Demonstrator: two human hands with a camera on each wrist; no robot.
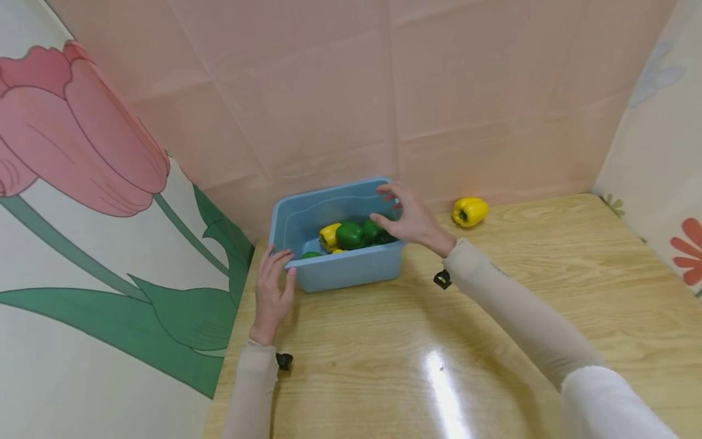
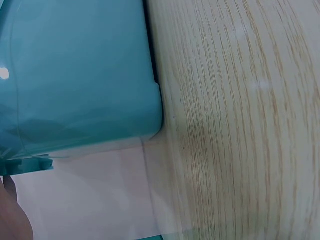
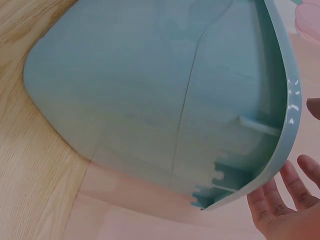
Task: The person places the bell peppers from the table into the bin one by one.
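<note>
Left grip (image 1: pixel 271 291) rests relaxed against blue bin (image 1: pixel 351 271)'s near corner; right grip (image 1: pixel 412 217) hovers released over its far rim.

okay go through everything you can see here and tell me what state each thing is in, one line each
Blue bin: upright on the table, open-topped, holding peppers.
Green peppers: lying in the bin.
Yellow pepper in the bin: lying beside the green ones.
Loose yellow pepper: on its side on the table, by the wall.
Left hand: open, fingers on the bin's near left corner.
Right hand: open, fingers spread over the bin's right rim.
</note>
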